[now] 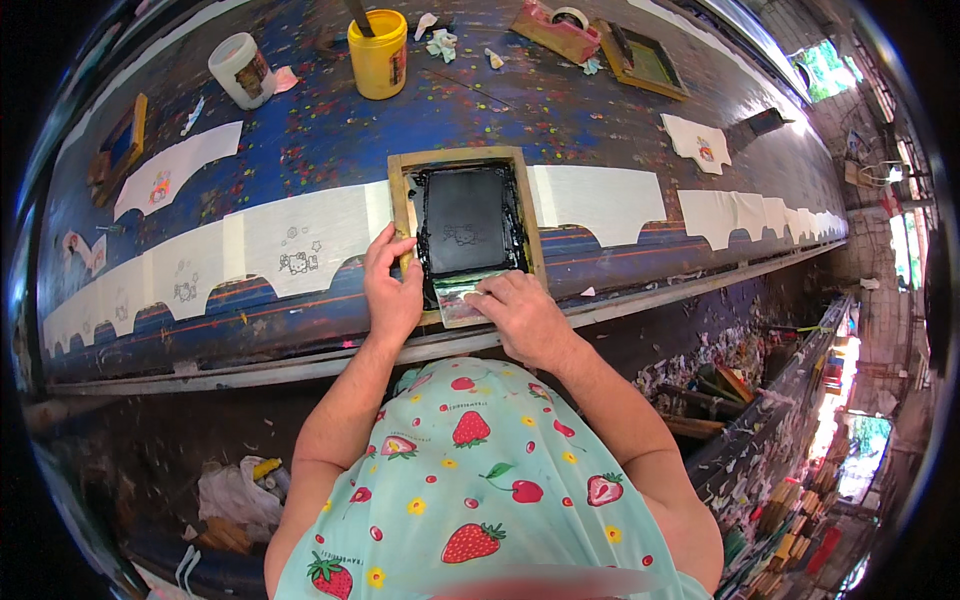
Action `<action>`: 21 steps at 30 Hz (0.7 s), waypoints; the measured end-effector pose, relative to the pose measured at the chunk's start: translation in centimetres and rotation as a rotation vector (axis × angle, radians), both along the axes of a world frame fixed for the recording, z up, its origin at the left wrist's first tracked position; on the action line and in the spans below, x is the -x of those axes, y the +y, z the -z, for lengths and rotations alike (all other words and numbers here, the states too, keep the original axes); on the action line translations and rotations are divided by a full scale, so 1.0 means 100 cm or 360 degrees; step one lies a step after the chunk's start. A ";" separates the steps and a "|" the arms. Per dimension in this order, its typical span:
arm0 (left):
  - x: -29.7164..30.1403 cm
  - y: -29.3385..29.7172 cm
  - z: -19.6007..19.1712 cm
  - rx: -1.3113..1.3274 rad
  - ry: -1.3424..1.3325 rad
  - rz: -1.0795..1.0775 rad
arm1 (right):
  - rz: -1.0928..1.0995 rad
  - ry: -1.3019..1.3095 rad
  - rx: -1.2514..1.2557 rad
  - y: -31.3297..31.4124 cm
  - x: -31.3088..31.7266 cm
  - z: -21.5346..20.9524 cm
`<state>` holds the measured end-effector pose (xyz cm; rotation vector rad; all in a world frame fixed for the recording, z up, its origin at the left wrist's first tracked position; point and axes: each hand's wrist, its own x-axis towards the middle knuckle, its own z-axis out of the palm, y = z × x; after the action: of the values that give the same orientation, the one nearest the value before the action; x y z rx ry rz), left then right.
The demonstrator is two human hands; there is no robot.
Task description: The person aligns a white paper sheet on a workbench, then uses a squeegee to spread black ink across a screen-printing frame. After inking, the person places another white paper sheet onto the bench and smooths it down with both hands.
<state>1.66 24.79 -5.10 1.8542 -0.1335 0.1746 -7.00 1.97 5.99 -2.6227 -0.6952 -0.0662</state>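
Right hand (520,312) is pinching the squeegee (458,306), your left hand (393,285) is clasping the printing screen (534,222), centre of view — likely you're inking; next move's probably calling for even pressure.

From head height; steeply downward

Screen frame (455,158) between fabric pieces (600,197) on table (310,145), tubs (378,72) behind left

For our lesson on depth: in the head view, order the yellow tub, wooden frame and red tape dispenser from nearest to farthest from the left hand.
1. Wooden frame, touched by the left hand.
2. Yellow tub, beyond the frame.
3. Red tape dispenser, farther right.
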 end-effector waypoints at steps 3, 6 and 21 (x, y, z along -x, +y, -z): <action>0.005 -0.004 -0.002 -0.0070 -0.0069 -0.0022 | 0.0013 0.0073 -0.0222 -0.012 0.008 0.001; 0.004 -0.007 -0.007 -0.0078 -0.0086 -0.0067 | 0.0308 -0.0116 -0.0459 -0.030 0.017 0.010; 0.028 -0.198 -0.016 0.0055 -0.0294 -0.0061 | 0.0925 -0.0010 -0.1096 -0.228 0.073 0.058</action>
<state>-1.10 4.94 -3.48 1.8049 -0.2215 0.3732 -14.25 -20.87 0.16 -2.0567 0.1146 -0.4050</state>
